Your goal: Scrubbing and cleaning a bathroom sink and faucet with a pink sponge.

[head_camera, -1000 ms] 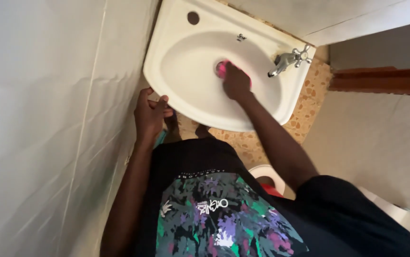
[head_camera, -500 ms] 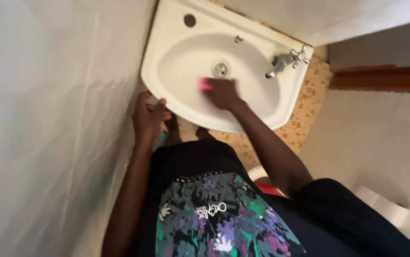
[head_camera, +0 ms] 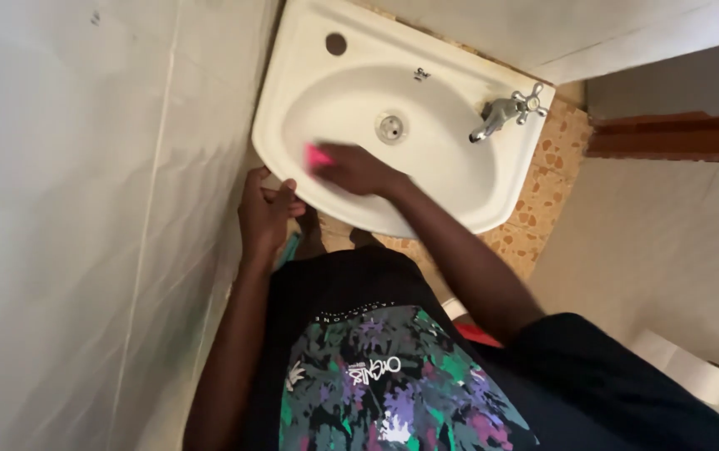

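Two bare hands are at work on a small white wall-hung sink (head_camera: 460, 179) seen from above. The right hand (head_camera: 358, 169) presses a pink sponge (head_camera: 318, 156) flat against the inner wall of the bowl at its near-left side, just inside the rim; its fingers (head_camera: 334, 155) lie closed over the sponge, so that only one pink corner shows. The left hand (head_camera: 264, 214) rests against the outer edge of the sink at the near-left corner, fingers curled together on the rim and holding nothing else. The drain (head_camera: 390, 128) sits bare at the centre of the bowl, well apart from the sponge, and the chrome tap (head_camera: 506, 108) stands at the right-hand corner with no water seen running. No foam, dirt or streaks can be made out on the porcelain, so which parts have been wiped cannot be told; judged from the sponge's place, scrubbing is under way on the near wall, while the tap and the flat rim remain untouched by either hand.
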